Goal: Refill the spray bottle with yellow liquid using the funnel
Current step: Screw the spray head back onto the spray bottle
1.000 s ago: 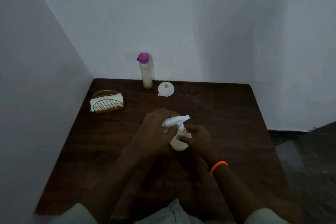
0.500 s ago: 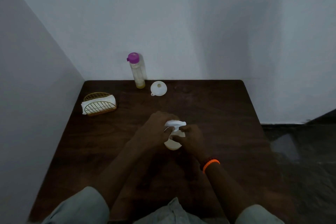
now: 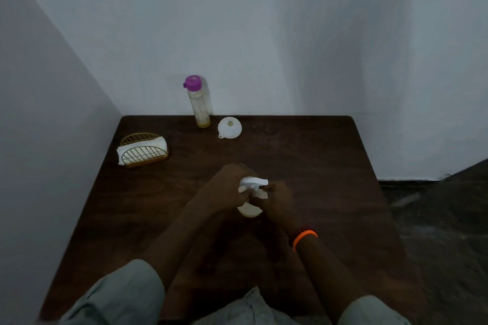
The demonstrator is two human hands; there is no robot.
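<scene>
Two hands on spray bottle (image 3: pixel 250 210) at mid surface (image 3: pixel 317 166). Tall bottle with purple cap (image 3: pixel 198 103) at far edge, thin yellow layer at bottom; white funnel (image 3: pixel 229 127) just beside it. Gold wire holder (image 3: pixel 144 150) holds napkins, far left. Spray bottle contents: I can't judge, light too dim. My left hand (image 3: pixel 224 190) closed around white sprayer head; my right hand (image 3: pixel 277 199) closed on bottle body, orange band (image 3: pixel 305 236) on wrist.
</scene>
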